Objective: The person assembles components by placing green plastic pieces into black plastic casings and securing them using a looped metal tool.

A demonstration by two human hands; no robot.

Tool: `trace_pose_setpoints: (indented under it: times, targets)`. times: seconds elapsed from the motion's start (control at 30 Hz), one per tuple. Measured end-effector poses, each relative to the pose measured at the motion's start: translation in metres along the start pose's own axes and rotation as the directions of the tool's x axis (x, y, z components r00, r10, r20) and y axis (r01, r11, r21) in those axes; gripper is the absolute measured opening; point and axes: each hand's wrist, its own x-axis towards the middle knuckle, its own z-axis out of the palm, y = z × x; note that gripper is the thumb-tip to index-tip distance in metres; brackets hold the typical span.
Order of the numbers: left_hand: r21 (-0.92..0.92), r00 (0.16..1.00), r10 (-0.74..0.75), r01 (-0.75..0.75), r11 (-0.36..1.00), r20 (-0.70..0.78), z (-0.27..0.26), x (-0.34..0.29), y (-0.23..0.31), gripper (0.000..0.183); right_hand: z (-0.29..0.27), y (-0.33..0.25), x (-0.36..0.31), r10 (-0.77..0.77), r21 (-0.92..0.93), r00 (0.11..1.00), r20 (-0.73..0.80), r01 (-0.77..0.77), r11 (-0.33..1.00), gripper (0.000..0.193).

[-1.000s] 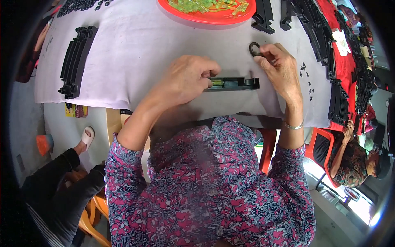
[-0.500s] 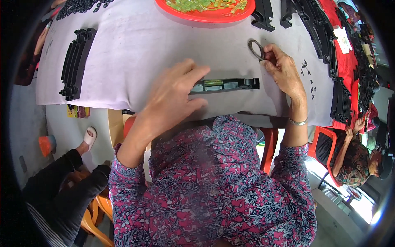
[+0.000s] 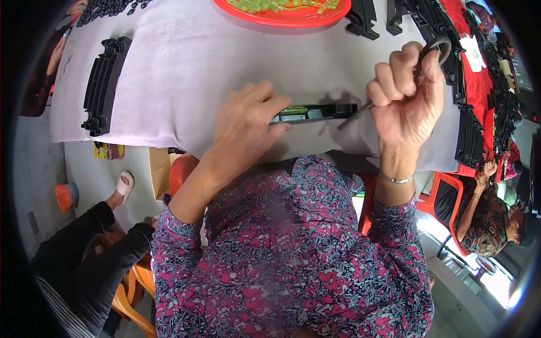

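Note:
A narrow black plastic housing [image 3: 321, 114] lies crosswise on the cloth in front of me. Pale and yellow-green clear pieces sit inside it. My left hand [image 3: 247, 121] grips its left end between thumb and fingers, hiding that end. Raised above the table to the right, my right hand [image 3: 407, 93] is closed around a dark ring-handled rod [image 3: 444, 49]. The loop shows past the forefinger and thumb. Its thin shaft comes out under the curled fingers and points down toward the housing's right end; whether the tip touches cannot be told.
A red tray [image 3: 282, 19] of yellow-green clear pieces stands at the far side. Black housings lie at the left [image 3: 106, 87] and along the right edge. Small black parts [image 3: 107, 8] are heaped far left. Other people sit at both sides.
My right hand has lifted the ring-handled rod off the cloth and turned it, shaft toward the housing. My left hand has moved slightly right and closed on the housing's left end.

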Motion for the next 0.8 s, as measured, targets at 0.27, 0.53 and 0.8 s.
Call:
trace_pose_setpoints:
  times: [0.27, 0.53, 0.8]
  targets:
    - [0.024, 1.0, 0.001, 0.0, 1.0, -0.021, 0.002, 0.0, 0.002, 0.032, 0.01, 0.067, 0.009, -0.109, 0.073, 0.989, 0.102, 0.102, 0.992, 0.039]
    - [0.028, 1.0, -0.006, 0.007, 1.0, -0.029, 0.005, 0.001, -0.002, 0.029, 0.018, 0.073, 0.006, -0.017, -0.093, 0.994, 0.105, 0.027, 0.995, 0.058]
    - [0.003, 0.999, -0.006, 0.006, 1.0, -0.046, 0.003, 0.002, 0.003, 0.029, 0.012, 0.079, 0.003, -0.091, -0.343, 0.933, 0.347, 0.216, 0.914, 0.044]
